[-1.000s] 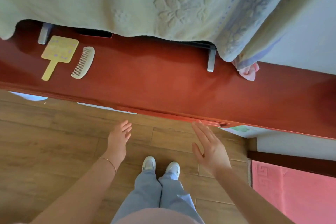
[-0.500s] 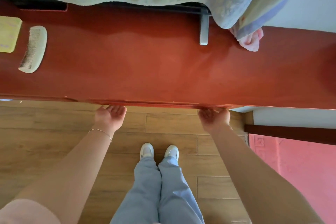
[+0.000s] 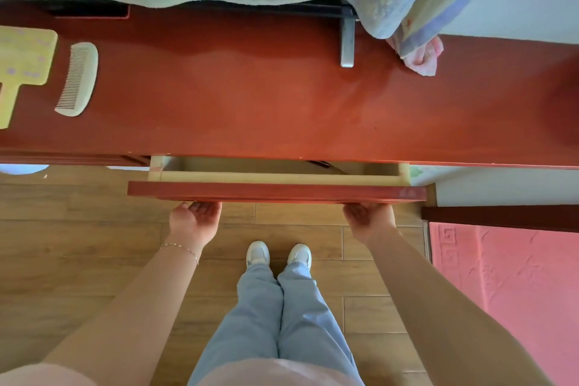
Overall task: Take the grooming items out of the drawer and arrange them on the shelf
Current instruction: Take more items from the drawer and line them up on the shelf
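Both hands, left hand [image 3: 195,220] and right hand [image 3: 369,218], grip the slightly open drawer [image 3: 277,192]; contents hidden

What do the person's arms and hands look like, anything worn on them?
Both forearms are bare, no sleeves in view. The left wrist carries a thin chain bracelet. The left hand and right hand show no gloves; rings cannot be seen.

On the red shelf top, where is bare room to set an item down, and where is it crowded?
The widest bare patch of the shelf top runs from the comb right to the metal bracket. A second lies right of the pink cloth. The far left is crowded: the yellow paddle and comb lie side by side. Both hands grip the drawer front.
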### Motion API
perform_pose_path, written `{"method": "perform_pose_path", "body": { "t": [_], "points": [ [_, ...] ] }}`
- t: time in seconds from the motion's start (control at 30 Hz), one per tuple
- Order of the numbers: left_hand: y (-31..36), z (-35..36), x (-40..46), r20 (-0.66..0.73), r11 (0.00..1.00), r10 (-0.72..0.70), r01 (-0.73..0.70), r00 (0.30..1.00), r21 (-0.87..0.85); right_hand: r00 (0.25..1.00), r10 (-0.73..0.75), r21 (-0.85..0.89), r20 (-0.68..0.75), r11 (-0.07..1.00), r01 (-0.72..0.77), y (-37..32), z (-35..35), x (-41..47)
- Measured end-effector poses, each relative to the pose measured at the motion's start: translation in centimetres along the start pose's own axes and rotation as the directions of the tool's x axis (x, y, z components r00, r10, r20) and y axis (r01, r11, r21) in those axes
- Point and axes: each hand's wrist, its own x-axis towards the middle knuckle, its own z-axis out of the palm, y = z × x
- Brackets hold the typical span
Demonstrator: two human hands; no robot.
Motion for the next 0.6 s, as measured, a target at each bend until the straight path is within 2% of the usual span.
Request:
{"method": "perform_pose_path", "body": {
  "t": [0.6],
  "points": [
    [-1.9,-8.7,-2.7,-0.083,0.999,-0.015,0.018,0.996,0.035,0.999,0.019,-0.006,0.025,1.0,-0.019,5.1,-7.8,-3.8]
  ]
}}
